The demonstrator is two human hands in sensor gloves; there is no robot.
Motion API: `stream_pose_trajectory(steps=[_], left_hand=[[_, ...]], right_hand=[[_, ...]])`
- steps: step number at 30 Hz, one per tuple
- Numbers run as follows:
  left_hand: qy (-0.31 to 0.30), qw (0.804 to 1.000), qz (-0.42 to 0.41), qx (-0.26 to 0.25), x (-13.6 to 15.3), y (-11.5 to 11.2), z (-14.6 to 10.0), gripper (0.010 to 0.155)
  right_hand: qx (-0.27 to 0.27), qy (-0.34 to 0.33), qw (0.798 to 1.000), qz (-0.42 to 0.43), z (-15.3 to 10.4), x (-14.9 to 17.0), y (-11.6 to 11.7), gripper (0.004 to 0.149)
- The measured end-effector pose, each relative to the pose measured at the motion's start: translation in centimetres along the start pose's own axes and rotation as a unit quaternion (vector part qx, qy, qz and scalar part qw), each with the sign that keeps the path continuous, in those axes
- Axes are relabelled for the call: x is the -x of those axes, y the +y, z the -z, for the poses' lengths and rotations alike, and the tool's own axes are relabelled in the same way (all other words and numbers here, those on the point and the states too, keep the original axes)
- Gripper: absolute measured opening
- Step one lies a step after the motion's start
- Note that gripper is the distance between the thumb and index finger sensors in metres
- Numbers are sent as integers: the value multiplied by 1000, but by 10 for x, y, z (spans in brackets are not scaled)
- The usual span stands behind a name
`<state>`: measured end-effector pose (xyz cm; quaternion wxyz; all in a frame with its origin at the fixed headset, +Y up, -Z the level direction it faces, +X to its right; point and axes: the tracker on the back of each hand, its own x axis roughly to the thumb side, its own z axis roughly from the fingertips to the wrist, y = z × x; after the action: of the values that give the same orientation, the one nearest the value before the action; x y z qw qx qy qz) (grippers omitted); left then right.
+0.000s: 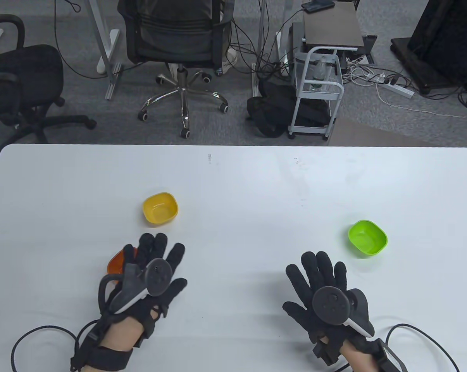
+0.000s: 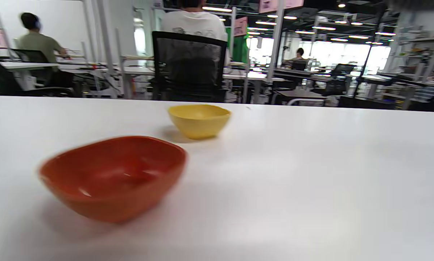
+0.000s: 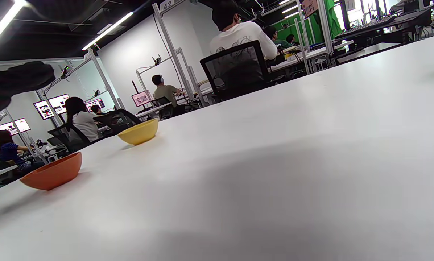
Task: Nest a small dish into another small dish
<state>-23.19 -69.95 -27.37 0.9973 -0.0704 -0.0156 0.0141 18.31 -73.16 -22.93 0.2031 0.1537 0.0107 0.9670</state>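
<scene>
Dishes first: three small ones stand upright and apart on the white table [image 1: 233,182]. The orange dish [image 2: 113,175] lies near you on the left, partly hidden under your left hand [image 1: 148,271] in the table view; the yellow dish [image 1: 160,208] sits just beyond it, farther from you; the green dish [image 1: 367,237] is well off to the right, beyond your right hand [image 1: 326,288].

Both your hands are spread flat with the fingers loose and gripping nothing. Your left hand hovers above the orange dish; from the left wrist view it does not seem to touch it. Your right hand lies low over bare table, short of the green dish.

Nothing is nested yet, so you seem to be at the reach. The orange and yellow pair looks like the easy choice, since they stand near each other on your left.

- Pinch the orange dish by opposite rim walls, thumb on one side, fingers on the other.
- Lift it straight up and level before you carry it.
- These dishes are squarish with rounded corners, so line up the corners over the yellow one before you lower.
- They look like light plastic, so the lower dish may skate away; set down gently, or steady it with your right hand.
</scene>
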Motion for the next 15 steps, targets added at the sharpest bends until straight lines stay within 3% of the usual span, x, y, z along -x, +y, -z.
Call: stream_pose_trajectory(steps=[3, 7, 10, 15], left_hand=[[54, 998, 6, 15, 38, 7, 10, 73], [93, 993, 24, 71, 75, -12, 12, 72], [94, 988, 30, 116, 82, -41, 12, 71], [82, 986, 34, 139, 72, -79, 14, 71]], right_hand=[[-1, 1, 1000, 2, 0, 1, -1, 77], [-2, -1, 1000, 2, 0, 1, -1, 77], [-6, -3, 1000, 4, 0, 2, -1, 77], [-8, -6, 1000, 6, -1, 1, -1, 77]])
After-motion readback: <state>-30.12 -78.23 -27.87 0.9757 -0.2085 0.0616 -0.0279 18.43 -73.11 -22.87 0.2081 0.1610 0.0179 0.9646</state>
